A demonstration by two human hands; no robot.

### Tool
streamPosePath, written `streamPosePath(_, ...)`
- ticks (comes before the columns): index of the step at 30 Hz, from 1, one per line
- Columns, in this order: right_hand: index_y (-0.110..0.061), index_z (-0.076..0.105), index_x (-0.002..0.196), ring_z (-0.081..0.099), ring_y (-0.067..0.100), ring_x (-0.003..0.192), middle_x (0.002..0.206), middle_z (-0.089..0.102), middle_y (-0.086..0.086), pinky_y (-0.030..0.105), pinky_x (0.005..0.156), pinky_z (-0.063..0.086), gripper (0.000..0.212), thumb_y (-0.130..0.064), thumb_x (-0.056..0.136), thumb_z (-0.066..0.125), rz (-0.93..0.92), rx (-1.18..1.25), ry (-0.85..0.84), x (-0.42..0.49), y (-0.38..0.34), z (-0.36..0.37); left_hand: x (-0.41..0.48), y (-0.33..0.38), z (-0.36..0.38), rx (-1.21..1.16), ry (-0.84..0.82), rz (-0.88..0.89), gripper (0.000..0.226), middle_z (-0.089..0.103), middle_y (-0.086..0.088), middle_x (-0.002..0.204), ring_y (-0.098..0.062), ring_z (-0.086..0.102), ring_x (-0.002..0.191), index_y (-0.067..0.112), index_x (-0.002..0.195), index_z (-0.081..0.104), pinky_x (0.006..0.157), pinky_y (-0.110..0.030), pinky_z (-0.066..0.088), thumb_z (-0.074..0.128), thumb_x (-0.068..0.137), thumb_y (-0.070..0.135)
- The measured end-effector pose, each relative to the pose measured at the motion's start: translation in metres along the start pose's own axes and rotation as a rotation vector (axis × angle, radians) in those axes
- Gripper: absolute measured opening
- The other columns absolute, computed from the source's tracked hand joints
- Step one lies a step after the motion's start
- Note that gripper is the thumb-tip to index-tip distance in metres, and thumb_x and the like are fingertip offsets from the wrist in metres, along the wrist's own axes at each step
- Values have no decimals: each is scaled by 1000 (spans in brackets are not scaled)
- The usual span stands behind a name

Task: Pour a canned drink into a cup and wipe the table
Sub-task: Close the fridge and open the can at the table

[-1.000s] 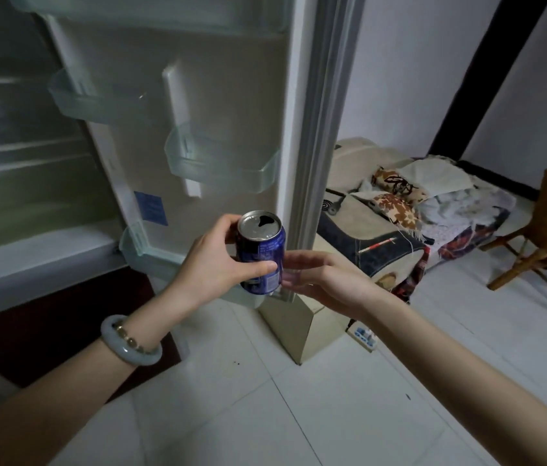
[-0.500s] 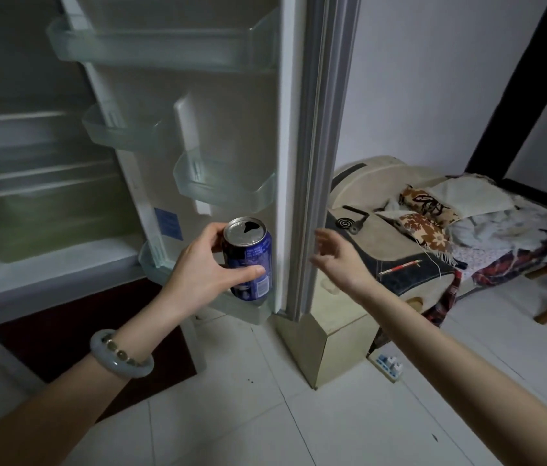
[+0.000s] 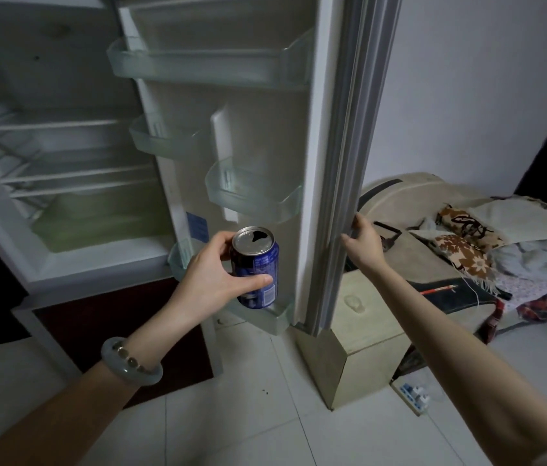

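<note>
Left hand [image 3: 211, 280] grips the can [image 3: 258, 267] upright just inside the open fridge door [image 3: 342, 129], while the right hand [image 3: 363, 243] clasps the door's outer edge, likely to swing it shut.

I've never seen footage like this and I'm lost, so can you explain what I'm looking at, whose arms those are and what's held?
No machine here: a person wears a camera on the head, looking down at their own two hands. The left hand, with a bracelet on its wrist, grips an opened blue can by the open fridge door. The right hand holds that door's outer edge. Below is a white tiled floor; no cup or table shows.
</note>
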State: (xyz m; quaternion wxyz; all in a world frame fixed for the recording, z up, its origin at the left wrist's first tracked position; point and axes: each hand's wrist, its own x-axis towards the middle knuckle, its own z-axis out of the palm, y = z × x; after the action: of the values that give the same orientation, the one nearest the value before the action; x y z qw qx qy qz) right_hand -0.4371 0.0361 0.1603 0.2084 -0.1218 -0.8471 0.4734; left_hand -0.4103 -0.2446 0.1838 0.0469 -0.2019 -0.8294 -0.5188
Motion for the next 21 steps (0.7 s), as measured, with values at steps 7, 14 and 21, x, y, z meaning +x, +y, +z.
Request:
streamPosePath(7,-13,49,127,59,17,106,118,61,5,38,91,51,38,-8,90,53,-21,87,-13,1,12,-4,-13,8,11,23,39,-41,71,62,14,113,1,54,110,30,110,53,94,-19,40,87,49,46)
streamPosePath(14,-9,53,125,55,7,98,108,59,-3,18,84,43,35,-17,91,56,-163,9,-86,-15,18,-7,-33,19,23,62,152,-57,63,54,26,102,26,41,91,25,112,53,77,-1,32,88,59,27)
streamPosePath(21,-9,59,110,58,8,88,95,61,-3,20,80,47,25,-22,89,61,-430,-50,-235,-47,4,3,-64,26,23,88,271,-93,60,59,23,101,25,50,89,26,107,55,78,-3,36,88,57,26)
